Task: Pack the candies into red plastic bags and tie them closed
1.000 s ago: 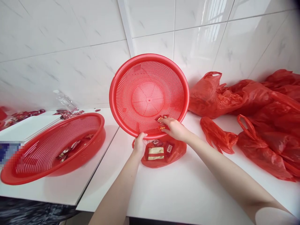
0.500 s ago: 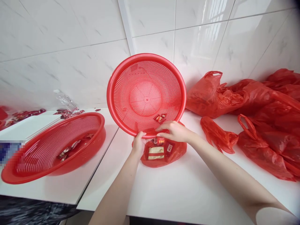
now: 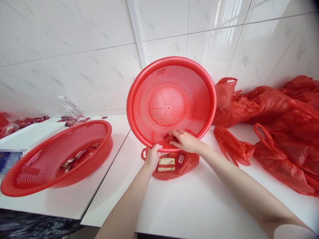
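A red perforated plastic basket (image 3: pixel 168 106) is tipped toward me, its lower rim over an open red plastic bag (image 3: pixel 188 167). My left hand (image 3: pixel 152 156) is closed on that rim, thumb on top. Inside the basket, near the low edge, my right hand (image 3: pixel 186 141) has its fingers and thumb closed round a small red packet (image 3: pixel 169 136). Part of the packet is hidden by the fingers. In the bag lie a gold-and-red packet (image 3: pixel 166 164) and a red packet with a white label (image 3: pixel 180 159).
At the left, a second red basket (image 3: pixel 108 142) holds several small wrapped packets (image 3: pixel 72 162). White trays (image 3: pixel 32 132) and a clear plastic bottle (image 3: pixel 71 106) are behind it. Filled red bags (image 3: pixel 286 159) line the right side; a crumpled bag (image 3: pixel 234 144) lies between. A seam divides the white tables.
The tipped basket has shifted right and slightly nearer, with my left hand on its rim. My right hand has moved from the rim's edge onto the small red packet inside.
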The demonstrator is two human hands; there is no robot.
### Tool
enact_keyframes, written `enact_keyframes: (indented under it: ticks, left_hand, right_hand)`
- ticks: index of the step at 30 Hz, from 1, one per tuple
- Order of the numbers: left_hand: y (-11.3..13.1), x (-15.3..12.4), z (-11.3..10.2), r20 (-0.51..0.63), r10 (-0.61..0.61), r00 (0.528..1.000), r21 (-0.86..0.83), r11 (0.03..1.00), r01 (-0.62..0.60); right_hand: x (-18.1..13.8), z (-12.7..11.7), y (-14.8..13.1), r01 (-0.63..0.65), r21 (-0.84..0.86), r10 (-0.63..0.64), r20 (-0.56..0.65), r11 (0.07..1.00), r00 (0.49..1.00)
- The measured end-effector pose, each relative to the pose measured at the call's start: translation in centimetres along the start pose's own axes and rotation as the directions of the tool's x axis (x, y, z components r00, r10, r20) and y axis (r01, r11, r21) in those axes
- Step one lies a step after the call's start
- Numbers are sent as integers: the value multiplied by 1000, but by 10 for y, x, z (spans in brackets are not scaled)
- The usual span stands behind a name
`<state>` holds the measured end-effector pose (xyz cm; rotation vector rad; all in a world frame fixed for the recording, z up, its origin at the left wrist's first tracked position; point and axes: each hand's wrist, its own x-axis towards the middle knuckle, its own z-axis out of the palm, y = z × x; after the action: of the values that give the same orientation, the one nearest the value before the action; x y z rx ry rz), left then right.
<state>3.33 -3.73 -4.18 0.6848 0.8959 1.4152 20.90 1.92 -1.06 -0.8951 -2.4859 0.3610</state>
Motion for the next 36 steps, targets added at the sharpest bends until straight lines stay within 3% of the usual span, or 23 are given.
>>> enact_keyframes:
  ticks: [3, 9, 11, 17, 20, 23, 27, 30, 33, 36]
  left_hand:
    - [1, 2, -1, -24, -1, 1000, 2, 1000, 1]
    - [3, 3, -3, -43, -22, 999, -4, 1000, 22]
    - [3, 4, -5, -51, -4, 999, 8, 1000, 5]
    - [5, 8, -10, -119, 80, 990, 59, 996, -73]
    - [8, 8, -10, -123, 102, 987, 61, 994, -95]
    - [11, 7, -9, -118, 73, 990, 44, 997, -69]
    - [13, 7, -9, -86, 42, 995, 37, 999, -39]
    - [12, 6, -9, -60, 15, 998, 36, 999, -13]
    - [9, 5, -9, -28, -26, 999, 34, 999, 27]
    - [7, 4, -8, -12, -57, 998, 38, 998, 58]
  right_hand:
    - [2, 3, 2, -13, 89, 19, -61, 996, 998]
    - [6, 3, 4, -24, 98, 54, -315, 995, 948]
    - [5, -1, 2, -8, 133, 52, -334, 991, 941]
    - [-3, -20, -12, 2, 141, 28, -211, 990, 977]
    - [-7, -31, -20, 45, 167, -36, -58, 985, 998]
    - [-7, -38, -24, 125, 183, -142, 81, 975, 987]
    - [-3, -30, -14, 140, 82, -139, -12, 987, 990]
    - [0, -19, -1, -14, -63, 8, -100, 998, 995]
    - [0, -14, 7, -139, -181, 126, -85, 974, 988]
    - [0, -12, 9, -125, -168, 122, -28, 978, 992]
